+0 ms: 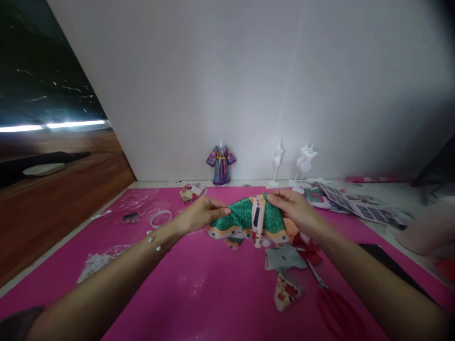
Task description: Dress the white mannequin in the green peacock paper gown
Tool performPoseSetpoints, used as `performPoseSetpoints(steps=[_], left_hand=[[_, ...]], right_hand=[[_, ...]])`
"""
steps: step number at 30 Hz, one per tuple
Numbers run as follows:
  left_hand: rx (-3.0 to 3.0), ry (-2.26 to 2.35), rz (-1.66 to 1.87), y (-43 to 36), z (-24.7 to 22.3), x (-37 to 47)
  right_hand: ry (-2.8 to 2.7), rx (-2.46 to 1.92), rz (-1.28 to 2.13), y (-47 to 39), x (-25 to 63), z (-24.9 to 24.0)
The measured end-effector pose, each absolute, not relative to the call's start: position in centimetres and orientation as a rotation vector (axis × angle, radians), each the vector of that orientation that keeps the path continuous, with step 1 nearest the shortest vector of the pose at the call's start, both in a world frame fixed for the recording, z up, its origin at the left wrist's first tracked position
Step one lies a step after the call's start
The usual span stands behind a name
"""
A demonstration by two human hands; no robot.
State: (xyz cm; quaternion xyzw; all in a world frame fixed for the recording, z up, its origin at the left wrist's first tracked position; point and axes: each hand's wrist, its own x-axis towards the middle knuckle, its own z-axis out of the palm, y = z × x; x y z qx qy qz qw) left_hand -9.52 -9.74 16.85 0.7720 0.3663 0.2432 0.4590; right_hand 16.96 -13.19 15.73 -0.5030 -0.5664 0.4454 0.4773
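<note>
The left hand [202, 213] and right hand [292, 204] are pinching a green cloth [241, 217] over the pink mat [177, 293]; from it, a purple dress [221, 166] is standing at eleven o'clock, a white ring [152, 219] lying at nine.

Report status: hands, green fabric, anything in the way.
Left hand, right hand pinching green patterned fabric. Spread between them. Nearby: red-handled metal scissors, not touching it.

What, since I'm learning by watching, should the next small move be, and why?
Perhaps draw the left hand gently away from the right hand to straighten the green cloth: both pinch its upper part, and its lower edge hangs wavy.
</note>
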Motion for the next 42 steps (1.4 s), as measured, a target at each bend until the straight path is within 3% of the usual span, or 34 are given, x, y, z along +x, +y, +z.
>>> performPoseSetpoints(steps=[5, 11, 16, 20, 24, 34, 39, 42], left_hand=[[1.963, 0.962, 0.646, -7.3, 17.0, -9.6], [2.103, 1.052, 0.695, -8.8, 19.9, -10.1], [2.539, 1.042, 0.365, -12.8, 19.0, -11.8], [2.619, 1.275, 0.248, -14.2, 12.4, -11.8], [2.587, 1.295, 0.228, -17.3, 8.4, -11.5], [2.499, 1.135, 0.061, -23.5, 7.0, -11.7], [2.372, 1.127, 0.121, -23.3, 9.0, -12.2], [2.323, 1.053, 0.074, -23.4, 10.5, -12.2]], right_hand=[[-1.51, -1.289, 0.772, -10.8, 17.4, 15.1], [-1.649, -1.273, 0.46, -11.1, 17.2, 17.5], [-1.998, -1.338, 0.279, -13.6, 17.3, 14.6], [-2.262, -1.438, 0.272, -14.3, 16.6, 9.3], [-2.451, -1.325, 0.329, -16.5, 16.5, 7.2], [-2.629, -1.228, 0.529, -23.0, 15.9, 3.7], [-2.466, -1.085, 0.877, -22.3, 16.4, 6.0], [-2.556, -1.099, 0.866, -22.1, 16.7, 7.3]])
